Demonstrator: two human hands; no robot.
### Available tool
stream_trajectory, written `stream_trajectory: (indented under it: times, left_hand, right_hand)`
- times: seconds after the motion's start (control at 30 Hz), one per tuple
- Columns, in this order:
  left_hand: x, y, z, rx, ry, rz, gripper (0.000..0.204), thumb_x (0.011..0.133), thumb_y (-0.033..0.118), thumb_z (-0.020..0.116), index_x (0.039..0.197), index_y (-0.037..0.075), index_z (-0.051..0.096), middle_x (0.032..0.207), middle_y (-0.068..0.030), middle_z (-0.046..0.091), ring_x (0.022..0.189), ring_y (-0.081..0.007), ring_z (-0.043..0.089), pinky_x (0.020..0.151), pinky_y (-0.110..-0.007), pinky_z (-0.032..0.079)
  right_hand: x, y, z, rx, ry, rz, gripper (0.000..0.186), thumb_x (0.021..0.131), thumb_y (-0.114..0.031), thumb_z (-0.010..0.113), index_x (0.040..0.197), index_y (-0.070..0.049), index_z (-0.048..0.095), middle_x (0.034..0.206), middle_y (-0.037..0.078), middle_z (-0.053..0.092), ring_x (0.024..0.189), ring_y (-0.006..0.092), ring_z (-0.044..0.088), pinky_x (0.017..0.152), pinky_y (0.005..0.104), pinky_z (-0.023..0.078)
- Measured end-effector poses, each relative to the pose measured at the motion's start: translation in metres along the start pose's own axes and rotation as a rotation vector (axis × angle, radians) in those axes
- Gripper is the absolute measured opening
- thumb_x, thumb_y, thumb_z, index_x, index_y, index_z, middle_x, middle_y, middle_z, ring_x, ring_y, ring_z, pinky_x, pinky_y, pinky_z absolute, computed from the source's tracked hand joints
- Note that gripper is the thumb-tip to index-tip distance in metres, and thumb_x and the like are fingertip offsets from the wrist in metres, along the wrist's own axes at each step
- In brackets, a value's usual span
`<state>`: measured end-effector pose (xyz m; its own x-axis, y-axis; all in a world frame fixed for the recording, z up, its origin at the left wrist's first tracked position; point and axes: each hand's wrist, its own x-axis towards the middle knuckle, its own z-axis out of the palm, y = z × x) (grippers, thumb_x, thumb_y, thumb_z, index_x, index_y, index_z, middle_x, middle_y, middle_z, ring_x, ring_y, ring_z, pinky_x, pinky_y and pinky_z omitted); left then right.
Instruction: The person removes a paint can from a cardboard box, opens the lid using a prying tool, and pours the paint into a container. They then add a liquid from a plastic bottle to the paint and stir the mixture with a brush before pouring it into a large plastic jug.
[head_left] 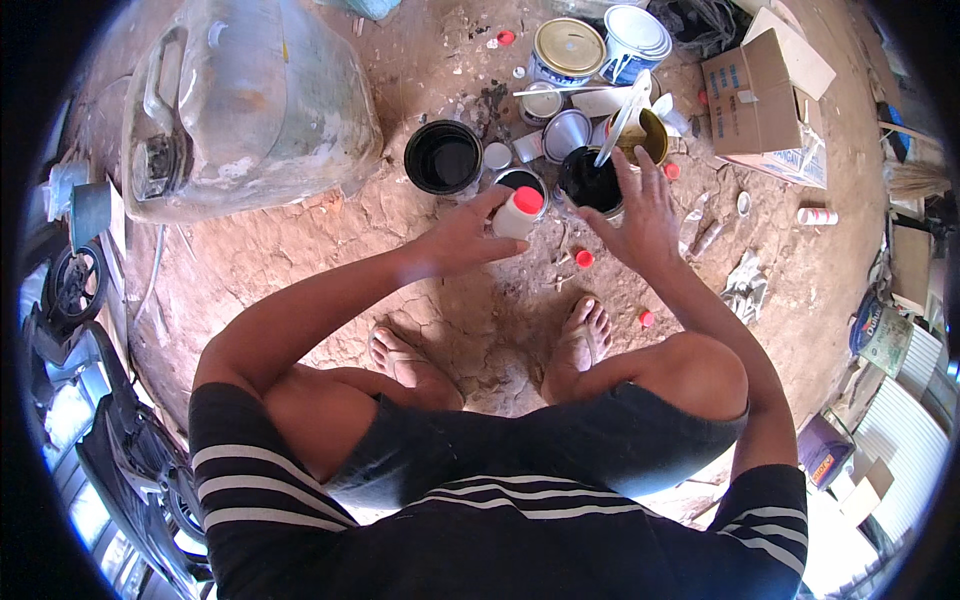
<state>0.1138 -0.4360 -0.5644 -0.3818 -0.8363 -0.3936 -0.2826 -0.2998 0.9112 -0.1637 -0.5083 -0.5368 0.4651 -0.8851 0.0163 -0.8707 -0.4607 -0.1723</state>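
From the head camera, the person squats barefoot on cracked red earth, and the left hand [462,236] is closed around a small white bottle with a red cap [518,213], holding it by the body with the cap tilted toward a small open tin [522,181] just beyond. The bottle sits in front of the knees, above the ground, close to the cluster of paint cans. It looks light and rigid — thin plastic, likely smooth, perhaps slick if paint has run down it — so a wrap of fingers round the middle, as now, seems the safest hold; squeezing hard could push liquid out once uncapped.

The right hand [640,205] is open, fingers spread, reaching over a can of dark liquid [592,183]; it grips nothing that I can see. A pale stirring stick [622,122] leans in a yellowish can [648,135] behind. A larger black pot [443,157] stands to the left, near a big translucent jerrycan [250,100]. Loose red caps [584,258] lie on the ground, and a cardboard box [762,100] stands to the right.
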Motion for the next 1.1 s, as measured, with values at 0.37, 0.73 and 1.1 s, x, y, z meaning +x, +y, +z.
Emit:
stream_trajectory:
  times: [0.37, 0.73, 1.1]
  left_hand:
    - [0.002, 0.028, 0.034, 0.211, -0.177, 0.107, 0.061, 0.086, 0.032, 0.079, 0.133, 0.004, 0.053, 0.120, -0.0205, 0.062, 0.108, -0.0342, 0.063, 0.092, -0.042, 0.050]
    - [-0.002, 0.024, 0.016, -0.095, -0.584, -0.076, 0.061, 0.097, 0.032, 0.068, 0.143, 0.002, 0.042, 0.122, -0.0147, 0.062, 0.115, -0.0241, 0.060, 0.099, -0.037, 0.047]
    - [-0.005, 0.023, 0.013, -0.100, -0.431, 0.050, 0.064, 0.095, 0.030, 0.072, 0.145, 0.003, 0.043, 0.135, -0.0148, 0.056, 0.126, -0.0235, 0.054, 0.106, -0.037, 0.042]
  right_hand:
    - [0.004, -0.016, -0.046, 0.830, -0.615, -0.008, 0.036, 0.090, -0.030, 0.077, 0.106, -0.003, 0.061, 0.084, 0.016, 0.069, 0.077, 0.0340, 0.070, 0.070, 0.0426, 0.053]
    - [-0.005, 0.002, -0.030, 1.078, -0.515, -0.367, 0.032, 0.089, 0.006, 0.063, 0.118, -0.007, 0.059, 0.124, 0.012, 0.054, 0.116, 0.0236, 0.061, 0.096, 0.0384, 0.052]
    - [0.006, -0.019, -0.056, 0.952, -0.563, -0.255, 0.026, 0.083, -0.016, 0.082, 0.105, -0.008, 0.069, 0.096, 0.005, 0.058, 0.080, 0.0160, 0.060, 0.066, 0.0288, 0.047]
